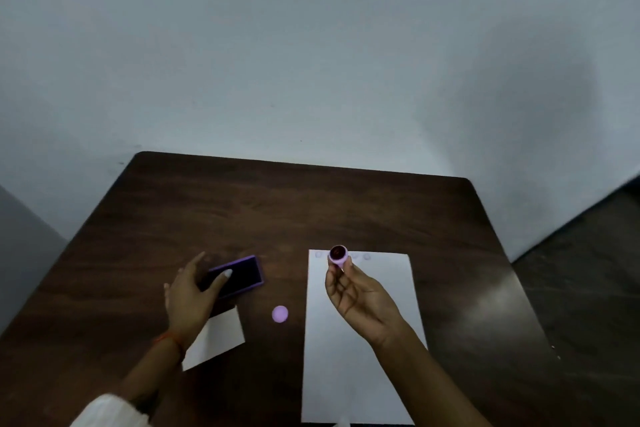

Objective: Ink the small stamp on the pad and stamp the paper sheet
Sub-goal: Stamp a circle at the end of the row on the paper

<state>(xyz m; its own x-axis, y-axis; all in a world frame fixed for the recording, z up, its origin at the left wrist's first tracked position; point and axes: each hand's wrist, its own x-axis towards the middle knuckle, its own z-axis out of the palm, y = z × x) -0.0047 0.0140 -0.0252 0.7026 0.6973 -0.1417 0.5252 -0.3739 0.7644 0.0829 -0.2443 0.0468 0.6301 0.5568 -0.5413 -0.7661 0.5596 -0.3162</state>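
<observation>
A small lilac stamp is pinched in the fingertips of my right hand, lifted above the top edge of the white paper sheet, its dark inked face turned up toward me. Faint round marks run along the sheet's top edge. The purple ink pad lies open to the left, its dark surface showing. My left hand grips the pad's near left end, thumb resting on it.
A round lilac cap lies on the dark wooden table between pad and sheet. A small white card sits under my left wrist. A pale wall stands behind the table's far edge.
</observation>
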